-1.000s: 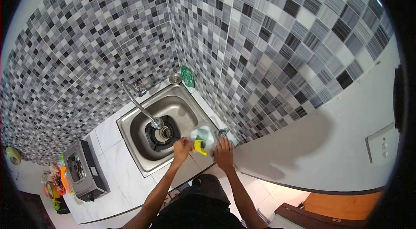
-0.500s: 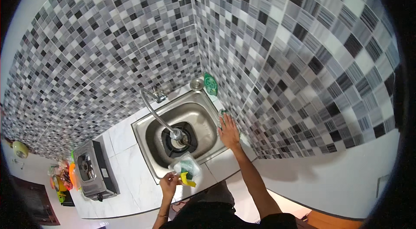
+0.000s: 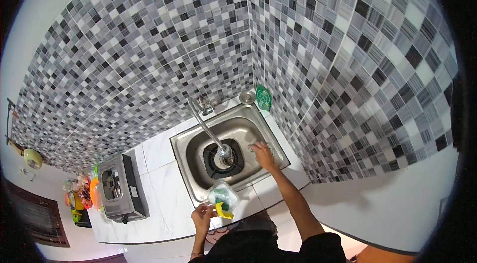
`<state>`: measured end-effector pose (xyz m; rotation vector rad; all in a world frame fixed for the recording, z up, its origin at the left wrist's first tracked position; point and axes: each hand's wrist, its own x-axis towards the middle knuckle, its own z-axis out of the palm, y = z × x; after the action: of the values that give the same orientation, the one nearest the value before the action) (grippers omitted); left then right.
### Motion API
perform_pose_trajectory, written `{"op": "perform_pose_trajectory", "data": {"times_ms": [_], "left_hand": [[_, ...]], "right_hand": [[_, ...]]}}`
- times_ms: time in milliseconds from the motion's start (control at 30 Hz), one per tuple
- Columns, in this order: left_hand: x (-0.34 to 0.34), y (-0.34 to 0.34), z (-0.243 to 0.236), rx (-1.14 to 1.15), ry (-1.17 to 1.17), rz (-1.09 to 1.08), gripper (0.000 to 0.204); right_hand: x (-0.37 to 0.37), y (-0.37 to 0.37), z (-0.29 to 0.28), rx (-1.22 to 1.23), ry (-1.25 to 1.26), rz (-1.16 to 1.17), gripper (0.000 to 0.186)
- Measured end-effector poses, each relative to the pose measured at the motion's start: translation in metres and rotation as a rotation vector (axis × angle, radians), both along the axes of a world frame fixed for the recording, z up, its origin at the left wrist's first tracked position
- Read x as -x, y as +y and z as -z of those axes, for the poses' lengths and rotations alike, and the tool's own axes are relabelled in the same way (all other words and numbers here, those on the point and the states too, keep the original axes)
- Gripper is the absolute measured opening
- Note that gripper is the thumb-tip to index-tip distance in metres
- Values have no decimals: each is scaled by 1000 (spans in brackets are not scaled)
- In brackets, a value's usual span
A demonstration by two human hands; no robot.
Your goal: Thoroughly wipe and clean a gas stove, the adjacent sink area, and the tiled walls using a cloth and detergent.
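My left hand (image 3: 202,217) is at the sink's near edge, its fingers pinched at the side of a clear plastic container (image 3: 231,194). Inside the container is something green, and a yellow piece (image 3: 224,212) hangs over its near side. My right hand (image 3: 263,155) is over the right rim of the steel sink (image 3: 247,126), fingers curled; a small pale thing seems to show at the fingertips, too unclear to name. A black round stove grate (image 3: 208,161) lies in the basin under the curved faucet (image 3: 211,133).
A green pouch (image 3: 264,97) and a small round metal strainer (image 3: 247,97) stand in the back right corner. To the left, a gas stove (image 3: 119,188) sits on the white marbled counter (image 3: 161,203). Mosaic tiled walls close off the back and right.
My right hand has gone from lying flat on the counter right of the sink to curled over the sink's rim. My left hand stays by the container. The whole view has shifted.
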<state>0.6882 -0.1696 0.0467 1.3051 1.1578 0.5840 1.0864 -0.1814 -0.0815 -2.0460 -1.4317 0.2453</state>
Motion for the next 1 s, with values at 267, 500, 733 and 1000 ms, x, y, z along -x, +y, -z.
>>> {"op": "perform_pose_trajectory", "data": {"times_ms": [267,500,733,1000], "left_hand": [[3,-3,25,61,33,53,31],[-8,-15,18,80,-18,58,26],[0,-26,0,89,18,35,33],[28,-35,0,52,-55,2,34]], "right_hand": [[38,-121,-59,-411,296,239,41],[54,-191,-37,-81,-122,482,58],[-6,-129,-7,107,-243,356,63],[17,-78,-7,87,-268,-22,29]]}}
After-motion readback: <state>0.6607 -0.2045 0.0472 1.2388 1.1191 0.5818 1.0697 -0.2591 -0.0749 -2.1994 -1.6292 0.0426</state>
